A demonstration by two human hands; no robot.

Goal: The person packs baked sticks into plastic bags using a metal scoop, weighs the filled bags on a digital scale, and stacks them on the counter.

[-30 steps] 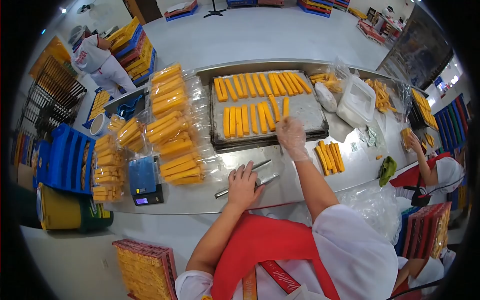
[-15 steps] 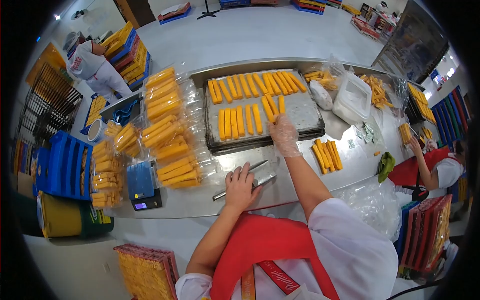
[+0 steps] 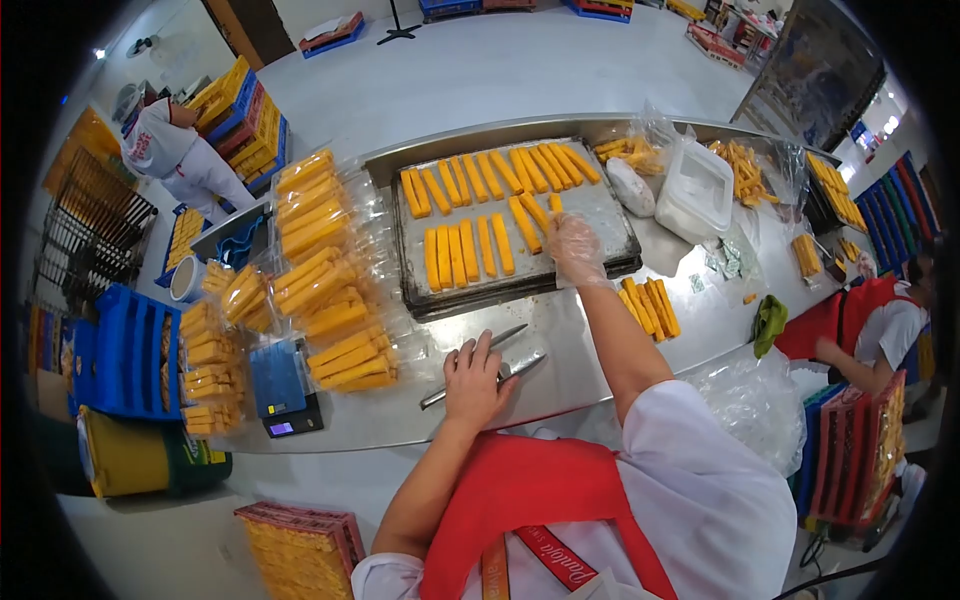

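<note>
Two rows of yellow sticks lie on a dark metal tray. My right hand, in a clear plastic glove, is at the tray's front right, beside the sticks of the lower row; its fingers are bent together and hide whatever they touch. My bare left hand lies with spread fingers over metal tongs on the steel table. A small group of sticks rests on the table right of my right forearm.
Bagged sticks are piled left of the tray, near a blue-topped scale. Right of it stand a white tub and a green cloth. A co-worker is at the right, another person at the back left.
The view has shifted, moving the table leftward. My right hand has stayed at the lower row, where sticks have changed position. My left hand remains on the tongs. The right co-worker's arm has lowered.
</note>
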